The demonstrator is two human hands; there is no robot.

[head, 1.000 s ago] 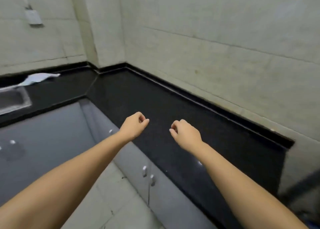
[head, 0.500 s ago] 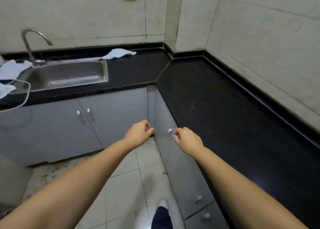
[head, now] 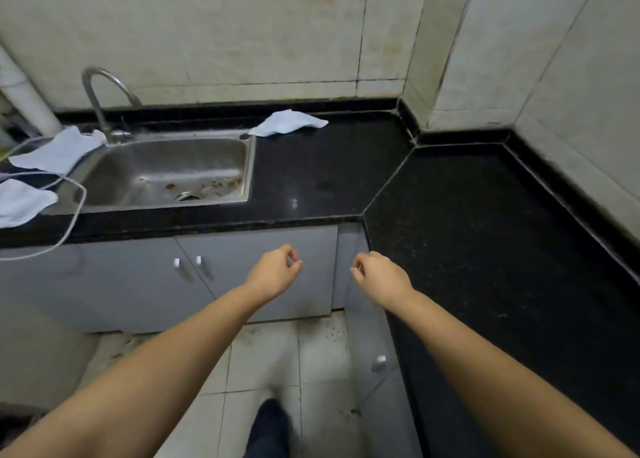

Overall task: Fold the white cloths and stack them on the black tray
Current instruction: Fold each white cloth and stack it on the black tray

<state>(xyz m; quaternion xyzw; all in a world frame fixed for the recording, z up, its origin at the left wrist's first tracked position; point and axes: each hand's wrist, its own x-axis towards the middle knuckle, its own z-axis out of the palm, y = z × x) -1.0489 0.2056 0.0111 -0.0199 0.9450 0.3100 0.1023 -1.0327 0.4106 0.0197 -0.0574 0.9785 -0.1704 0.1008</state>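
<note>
The left hand (head: 275,272) and right hand (head: 379,275) are hanging loosely curled and empty before the gray cabinets (head: 256,267); white cloths (head: 289,122) are lying on the black surface (head: 329,177).

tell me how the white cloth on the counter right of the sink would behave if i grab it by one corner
The white cloth lies crumpled with soft folds, so it would likely hang limp rather than hold its shape. It looks thin, so probably light for one hand. Its matte weave suggests it won't slip from a pinch, and on the glossy black counter it may slide easily.

Three crumpled white cloths: one (head: 288,122) right of the sink, two (head: 57,149) (head: 22,203) left.
</note>
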